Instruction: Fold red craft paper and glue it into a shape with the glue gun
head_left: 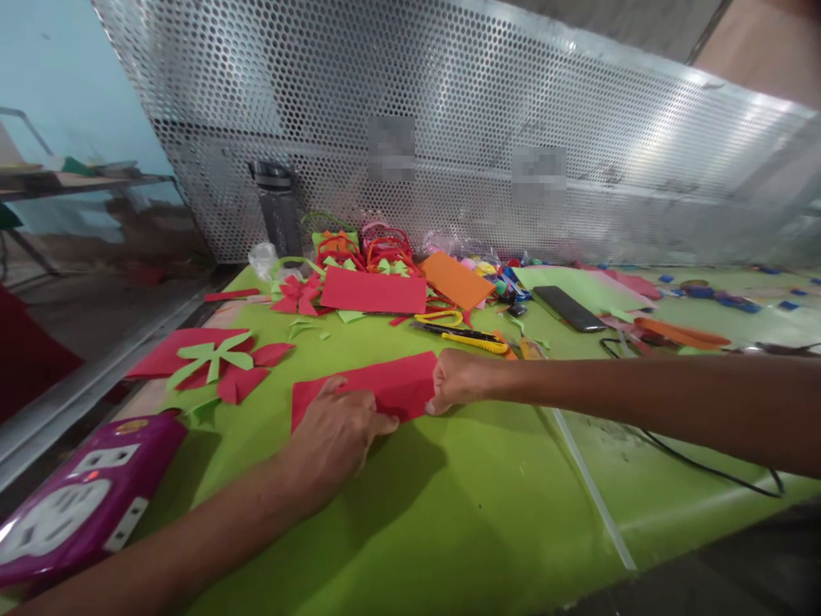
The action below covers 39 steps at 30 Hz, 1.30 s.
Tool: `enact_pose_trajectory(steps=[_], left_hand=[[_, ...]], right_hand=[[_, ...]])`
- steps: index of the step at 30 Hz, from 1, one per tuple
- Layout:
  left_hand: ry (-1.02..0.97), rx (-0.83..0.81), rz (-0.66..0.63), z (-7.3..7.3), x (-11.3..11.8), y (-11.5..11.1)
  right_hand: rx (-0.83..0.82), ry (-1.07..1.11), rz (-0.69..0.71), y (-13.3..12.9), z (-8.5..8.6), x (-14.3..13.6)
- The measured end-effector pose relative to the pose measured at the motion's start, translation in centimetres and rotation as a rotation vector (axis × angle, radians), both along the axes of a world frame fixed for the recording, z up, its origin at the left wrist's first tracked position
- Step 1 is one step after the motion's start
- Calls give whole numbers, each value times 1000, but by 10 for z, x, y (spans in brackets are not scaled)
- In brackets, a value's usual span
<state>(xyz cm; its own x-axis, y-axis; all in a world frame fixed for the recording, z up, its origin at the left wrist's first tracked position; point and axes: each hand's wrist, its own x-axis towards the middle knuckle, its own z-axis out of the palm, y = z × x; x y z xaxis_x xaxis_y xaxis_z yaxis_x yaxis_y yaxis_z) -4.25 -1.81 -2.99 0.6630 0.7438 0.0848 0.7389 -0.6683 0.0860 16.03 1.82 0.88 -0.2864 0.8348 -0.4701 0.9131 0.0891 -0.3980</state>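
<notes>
A strip of red paper (pixel 404 385), seemingly folded, lies on the green table in front of me. My left hand (pixel 337 423) rests on its left part, thumb and fingers apart, pressing it against the tabletop. At the right end, my right hand (pixel 452 382) is closed on the paper's edge, with the fingers curled in. Just beyond the right hand lie a yellow and black utility knife (pixel 465 336) and yellow-handled scissors (pixel 445 319). Farther back is another red paper rectangle (pixel 373 292), beside an orange paper piece (pixel 457 280).
Red and green paper cutouts (pixel 215 358) lie at the left, near a purple power strip (pixel 90 496). A dark bottle (pixel 279 210) and decorated paper bags (pixel 359 248) stand along the perforated metal panel (pixel 449 103). A black phone (pixel 568 309) and a cable (pixel 705 481) are at the right.
</notes>
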Motion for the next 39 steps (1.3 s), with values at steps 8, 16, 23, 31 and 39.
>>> enact_pose_trajectory(steps=[8, 16, 23, 31, 39], left_hand=[[-27, 11, -16, 2, 1, -2], [-45, 44, -34, -2, 0, -2], [-4, 19, -29, -1, 1, 0], [15, -9, -23, 8, 2, -4], [-46, 1, -28, 3, 1, -3]], right_hand=[[-17, 3, -80, 4, -10, 33], [-20, 85, -102, -1, -12, 51], [106, 57, -97, 2, 4, 42], [-66, 132, 38, 1, 1, -28], [-120, 157, 65, 14, -12, -19]])
